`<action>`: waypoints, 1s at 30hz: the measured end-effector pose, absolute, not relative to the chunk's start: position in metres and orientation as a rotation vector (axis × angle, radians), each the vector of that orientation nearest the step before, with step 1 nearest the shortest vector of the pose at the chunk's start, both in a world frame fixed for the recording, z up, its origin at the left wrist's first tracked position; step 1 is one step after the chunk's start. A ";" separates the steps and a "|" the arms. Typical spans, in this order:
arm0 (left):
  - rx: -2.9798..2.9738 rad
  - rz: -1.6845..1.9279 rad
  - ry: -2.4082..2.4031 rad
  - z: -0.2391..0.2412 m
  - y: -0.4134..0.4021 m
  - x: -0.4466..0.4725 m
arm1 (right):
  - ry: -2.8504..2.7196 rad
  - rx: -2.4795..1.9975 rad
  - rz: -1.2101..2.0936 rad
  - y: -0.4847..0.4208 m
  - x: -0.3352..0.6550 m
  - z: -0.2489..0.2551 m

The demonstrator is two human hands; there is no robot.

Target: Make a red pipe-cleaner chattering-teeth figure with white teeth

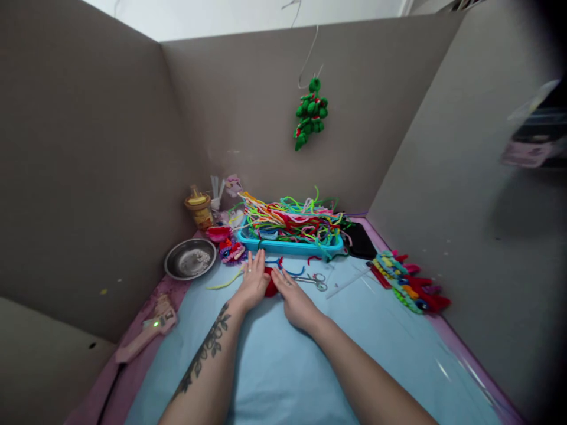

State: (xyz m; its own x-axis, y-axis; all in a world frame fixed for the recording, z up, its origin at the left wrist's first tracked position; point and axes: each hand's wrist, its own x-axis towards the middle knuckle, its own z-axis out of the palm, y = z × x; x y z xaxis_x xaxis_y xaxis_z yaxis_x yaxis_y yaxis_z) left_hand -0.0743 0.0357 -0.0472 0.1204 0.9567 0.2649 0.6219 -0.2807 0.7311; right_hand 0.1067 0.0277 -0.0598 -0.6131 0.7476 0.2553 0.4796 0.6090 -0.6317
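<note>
A red fuzzy piece (270, 285), probably made of pipe cleaner, lies on the blue table cover (283, 378) between my hands. My left hand (254, 280) lies flat at its left side, fingers stretched forward. From the right, my right hand (296, 298) reaches over with straight fingers, their tips touching the red piece and covering part of it. Just beyond the right fingers are scissors (319, 282). Blue and red pipe cleaner bits (296, 271) lie past the fingertips, and a yellow strand (225, 284) is left of my left hand.
Behind stands a blue tray (287, 247) heaped with colourful pipe cleaners. A metal bowl (191, 260), drink cup (200, 209) and pink glue gun (148, 335) are at left. Right are a black phone (359, 241) and colourful fuzzy pieces (410, 282). A green ornament (310, 113) hangs above.
</note>
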 end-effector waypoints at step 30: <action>2.056 0.868 1.356 -0.028 0.027 -0.071 | -1.960 -1.069 0.869 0.030 0.113 -0.062</action>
